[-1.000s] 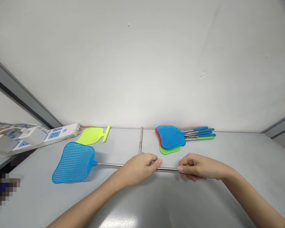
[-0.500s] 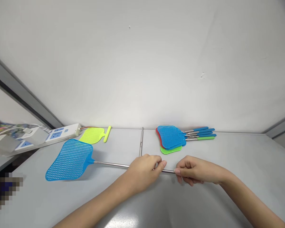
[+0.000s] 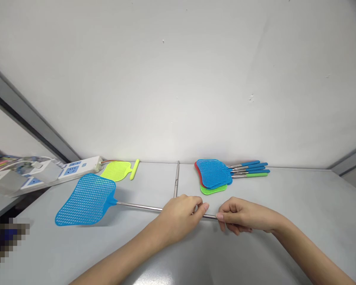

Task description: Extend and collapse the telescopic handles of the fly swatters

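A blue fly swatter [image 3: 87, 201] with a thin metal rod lies across the front of me, its mesh head to the left and slightly tilted. My left hand [image 3: 184, 215] is closed around the middle of the rod. Farther right, my right hand [image 3: 240, 215] pinches the rod near its right end between thumb and fingers. The rod's far end is hidden by the right hand. Just behind my left hand, a separate metal rod [image 3: 177, 180] points toward the wall, its near end hidden.
A pile of fly swatters [image 3: 214, 174] in blue, red and green lies at the wall, handles to the right. Back left are a yellow mesh head [image 3: 116, 171], a yellow handle piece [image 3: 134, 169] and a power strip [image 3: 80, 168] with plugs. A white wall [image 3: 178, 79] bounds the grey table [image 3: 299, 206].
The view has shifted slightly, so the background sits a little lower. Both hands keep their hold on the swatter's rod, almost unmoved.
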`<state>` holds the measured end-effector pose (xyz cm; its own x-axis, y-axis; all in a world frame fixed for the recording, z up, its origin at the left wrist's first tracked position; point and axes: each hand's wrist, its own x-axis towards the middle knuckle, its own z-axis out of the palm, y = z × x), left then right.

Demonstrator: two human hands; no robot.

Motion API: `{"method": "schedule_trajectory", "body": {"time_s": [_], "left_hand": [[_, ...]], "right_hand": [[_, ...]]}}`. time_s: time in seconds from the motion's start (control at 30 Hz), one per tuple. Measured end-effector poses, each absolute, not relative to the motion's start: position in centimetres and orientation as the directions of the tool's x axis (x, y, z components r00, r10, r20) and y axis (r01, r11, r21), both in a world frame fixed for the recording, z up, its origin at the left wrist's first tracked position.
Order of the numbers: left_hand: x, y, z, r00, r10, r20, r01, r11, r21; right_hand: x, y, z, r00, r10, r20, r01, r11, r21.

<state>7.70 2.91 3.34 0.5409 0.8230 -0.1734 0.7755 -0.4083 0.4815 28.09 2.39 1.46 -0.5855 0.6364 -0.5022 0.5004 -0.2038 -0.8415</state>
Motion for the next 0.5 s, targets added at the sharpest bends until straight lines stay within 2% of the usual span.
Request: {"method": "schedule_trajectory", "body": {"time_s": [0.5], "left_hand": [[7.66,2.77,2.70,0.644,0.758,-0.098,0.707,-0.542,0.455]], "right_hand": [[27.91,2.26,1.26,-0.601,0.624,-0.500,0.479,-0.219,-0.850]]}}
